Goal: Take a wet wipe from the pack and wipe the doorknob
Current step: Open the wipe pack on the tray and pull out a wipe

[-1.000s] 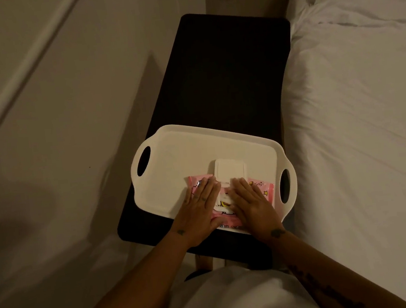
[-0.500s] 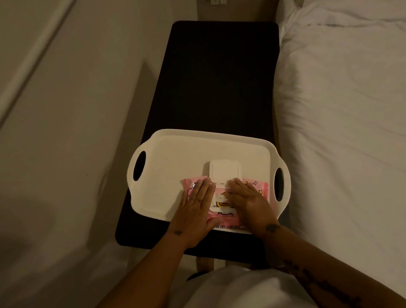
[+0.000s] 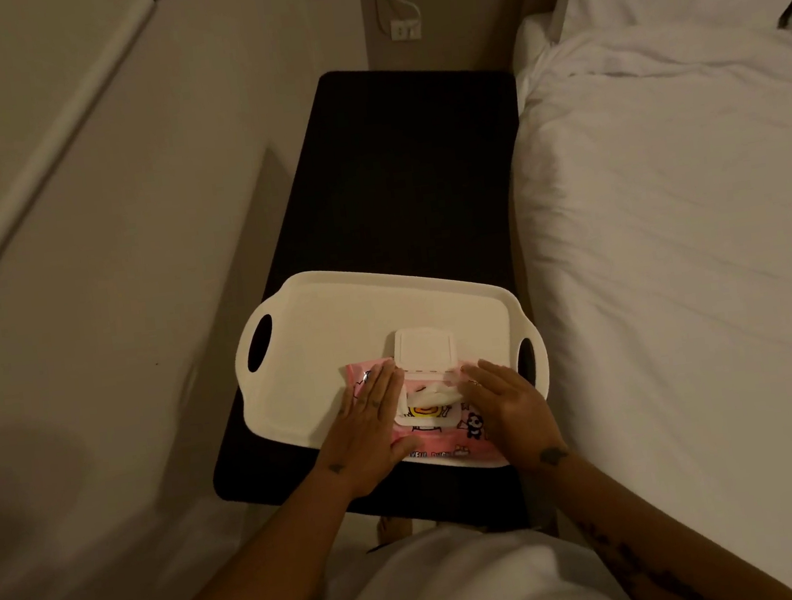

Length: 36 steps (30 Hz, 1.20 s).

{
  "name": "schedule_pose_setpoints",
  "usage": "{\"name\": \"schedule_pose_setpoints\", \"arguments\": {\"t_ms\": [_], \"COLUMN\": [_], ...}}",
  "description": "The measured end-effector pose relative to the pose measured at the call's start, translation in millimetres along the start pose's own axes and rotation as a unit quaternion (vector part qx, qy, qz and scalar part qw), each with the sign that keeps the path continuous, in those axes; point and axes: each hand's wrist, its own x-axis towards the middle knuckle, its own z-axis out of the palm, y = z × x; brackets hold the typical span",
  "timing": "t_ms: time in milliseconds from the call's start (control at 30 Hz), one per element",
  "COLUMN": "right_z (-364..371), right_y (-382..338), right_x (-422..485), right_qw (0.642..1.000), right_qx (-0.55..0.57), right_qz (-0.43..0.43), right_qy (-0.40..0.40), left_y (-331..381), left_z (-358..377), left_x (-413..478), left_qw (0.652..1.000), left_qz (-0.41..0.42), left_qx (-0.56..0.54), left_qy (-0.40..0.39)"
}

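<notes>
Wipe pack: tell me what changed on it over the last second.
The right hand slid right, off the middle of the wipe pack, uncovering the opening and the wipe in it. Nothing was gripped or released. Unchanged: left hand flat on the pack's left end, lid flipped open, pack on the tray.

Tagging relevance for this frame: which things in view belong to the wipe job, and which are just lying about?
Job: wet wipe pack, open lid, wipe poking from the opening, left hand and right hand both resting on the pack. Doorknob not in view.
Lying about: white tray under the pack, dark bench, bed, wall socket.
</notes>
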Motion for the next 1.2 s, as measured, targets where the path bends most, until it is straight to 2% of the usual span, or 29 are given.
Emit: {"name": "schedule_pose_setpoints", "arguments": {"t_ms": [167,267,433,533,667,867,1067,1200], "right_z": [-9.2,-11.1,-11.3,-10.6,-7.1,-6.5,-15.1,-20.0], "right_y": [11.0,15.2,11.8,3.2,-3.1,0.0,7.1,4.1], "right_x": [-3.2,-7.3,-7.1,-3.1,1.1,0.9,7.0,12.6], "right_qw": [0.998,0.999,0.999,0.999,0.999,0.999,0.998,0.996], "right_qx": [-0.005,-0.02,-0.016,0.0,0.008,-0.017,-0.014,-0.022], "right_qz": [0.031,0.021,0.015,0.034,0.036,0.023,0.045,0.037], "right_qy": [0.063,0.036,0.023,0.007,-0.032,-0.024,0.05,0.084], "left_y": [1.4,5.7,18.2,25.4,27.8,26.7,24.7,25.2], "left_z": [-3.6,-9.0,-23.7,-33.4,-34.1,-20.8,-4.9,-6.0], "left_x": [-0.2,-1.2,-9.6,-14.8,-15.7,-16.3,-16.9,-14.6], "left_qw": [1.0,1.0,0.987,0.981,0.987,0.996,0.999,0.999], "left_qz": [-0.002,-0.015,-0.065,-0.071,-0.05,0.014,0.031,0.027], "left_qx": [-0.009,-0.02,-0.141,-0.172,-0.149,-0.089,-0.024,-0.034], "left_qy": [-0.007,-0.012,0.032,0.049,0.036,0.011,-0.027,-0.026]}}
